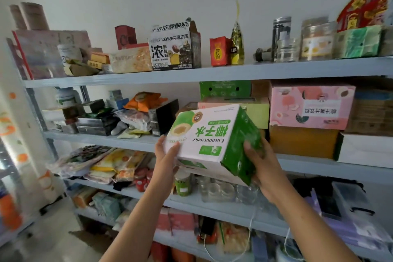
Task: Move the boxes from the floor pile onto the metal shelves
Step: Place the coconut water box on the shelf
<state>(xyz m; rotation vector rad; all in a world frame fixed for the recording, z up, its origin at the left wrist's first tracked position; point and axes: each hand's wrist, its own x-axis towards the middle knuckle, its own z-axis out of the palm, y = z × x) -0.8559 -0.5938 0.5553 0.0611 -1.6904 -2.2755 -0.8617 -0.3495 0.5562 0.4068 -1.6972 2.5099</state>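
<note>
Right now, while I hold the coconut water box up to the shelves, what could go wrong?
1. The coconut water box is tilted, and the left hand and right hand hold only its lower end; it may slip onto the glass jars below.
2. The shelf behind it looks crowded: pushing in could knock the black box or the yellow-green carton.

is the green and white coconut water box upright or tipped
Tipped and inverted: the green and white cardboard coconut water box slants, its print reads upside down, gripped by left hand and right hand.
</note>
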